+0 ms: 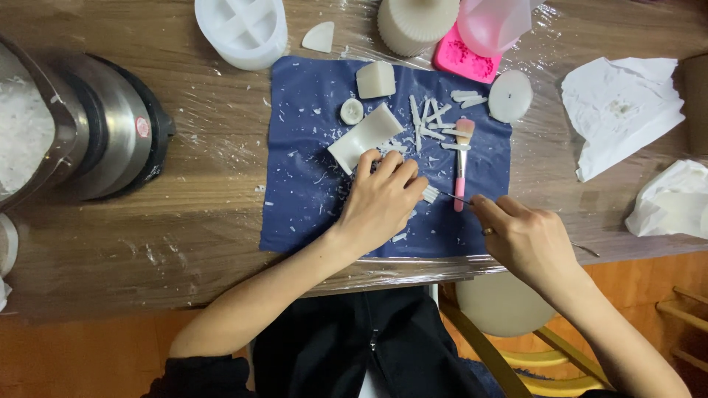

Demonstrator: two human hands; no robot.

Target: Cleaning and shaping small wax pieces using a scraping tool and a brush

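Two hands worked over the blue cloth [310, 214]. The left hand [380, 199] curled, pinching a small white wax piece [430, 194]; the right hand [527, 239] pinched a thin metal tool [453, 197] whose tip touched that piece. A slip could have nicked the near fingertips or snapped the piece. Beyond lay a pink brush [462, 166], and farther left, a steel pot [110, 125] bearing a small round red sticker [142, 127].

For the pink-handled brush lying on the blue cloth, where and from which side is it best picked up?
Probably the pink-handled brush is best pinched at mid-handle, from above. It lies flat, lengthwise away from the person, bristles at the far end among white wax strips. The near tip sits beside the thin metal tool in the right hand, so the bare middle is freest.
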